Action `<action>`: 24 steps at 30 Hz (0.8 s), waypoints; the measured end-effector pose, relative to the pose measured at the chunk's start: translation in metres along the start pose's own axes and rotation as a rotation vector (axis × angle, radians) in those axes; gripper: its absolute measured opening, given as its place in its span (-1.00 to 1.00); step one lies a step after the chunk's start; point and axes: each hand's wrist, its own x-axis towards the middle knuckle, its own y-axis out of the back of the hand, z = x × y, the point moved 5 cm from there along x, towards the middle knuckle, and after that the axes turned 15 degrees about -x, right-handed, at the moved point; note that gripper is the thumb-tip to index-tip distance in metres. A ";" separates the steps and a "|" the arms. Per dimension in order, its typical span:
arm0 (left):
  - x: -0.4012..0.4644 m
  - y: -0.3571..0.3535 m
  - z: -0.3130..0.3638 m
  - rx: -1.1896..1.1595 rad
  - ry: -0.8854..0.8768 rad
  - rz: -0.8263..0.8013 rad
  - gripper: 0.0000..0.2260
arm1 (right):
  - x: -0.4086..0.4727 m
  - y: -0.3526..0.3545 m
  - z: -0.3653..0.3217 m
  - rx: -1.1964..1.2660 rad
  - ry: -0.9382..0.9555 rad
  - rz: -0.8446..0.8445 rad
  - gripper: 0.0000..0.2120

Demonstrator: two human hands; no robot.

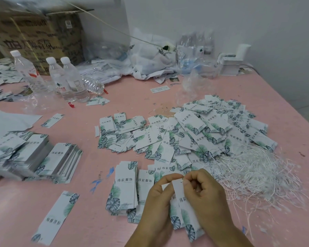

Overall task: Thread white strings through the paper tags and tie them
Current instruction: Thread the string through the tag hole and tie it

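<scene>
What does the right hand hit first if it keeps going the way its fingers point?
Right hand fingers curl left onto the held tags; straight on, it likely meets the left hand, just past them. Depth unclear.

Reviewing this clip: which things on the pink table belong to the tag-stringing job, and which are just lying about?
Part of the job:
- tags held in left hand and right hand
- loose white strings
- heap of strung tags
- stacks of unstrung tags

Just lying about:
- water bottles
- cardboard box
- plastic bags
</scene>
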 end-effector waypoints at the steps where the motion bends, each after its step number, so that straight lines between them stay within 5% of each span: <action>1: 0.000 0.000 0.000 0.013 -0.007 0.002 -0.76 | 0.000 0.000 0.000 -0.010 0.009 0.002 -0.77; 14: -0.001 0.011 0.003 0.302 -0.184 0.096 -0.75 | 0.001 0.006 -0.006 -0.051 0.214 0.013 -0.96; 24: -0.004 0.004 0.009 0.141 -0.112 0.070 -0.75 | 0.000 0.005 -0.005 0.012 0.241 0.034 -0.88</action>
